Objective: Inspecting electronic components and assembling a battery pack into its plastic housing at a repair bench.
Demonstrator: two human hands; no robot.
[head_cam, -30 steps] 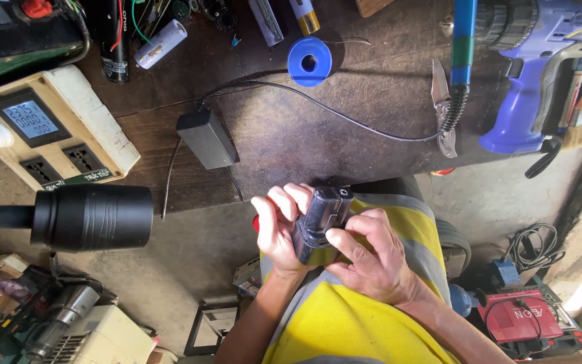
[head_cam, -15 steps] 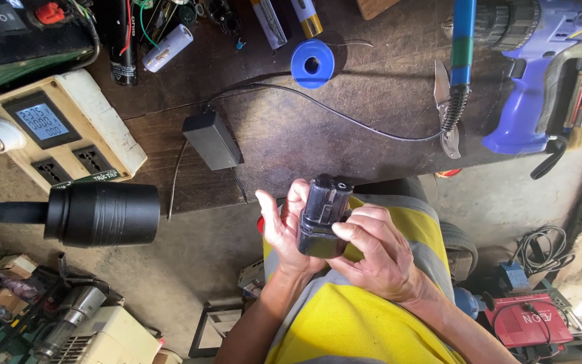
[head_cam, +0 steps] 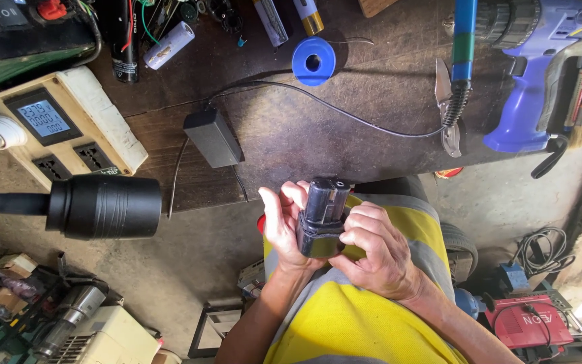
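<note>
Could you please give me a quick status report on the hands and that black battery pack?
Left hand cradles black battery pack from behind. Right hand grips its base. Pack held upright over lap, clear of workbench.

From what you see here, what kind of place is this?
Probably a small repair workshop. A cordless drill lies on the worn workbench, a power strip with a meter sits beside it, and both hands hold a black battery pack.

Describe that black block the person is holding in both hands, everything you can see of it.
The black block looks like a tool battery pack of dark, slightly glossy plastic: a narrower upper neck on a wider, chunkier base. It is held roughly upright above the person's lap, just off the workbench edge. The left hand cups it from behind; the right hand presses fingers against its base.
</note>
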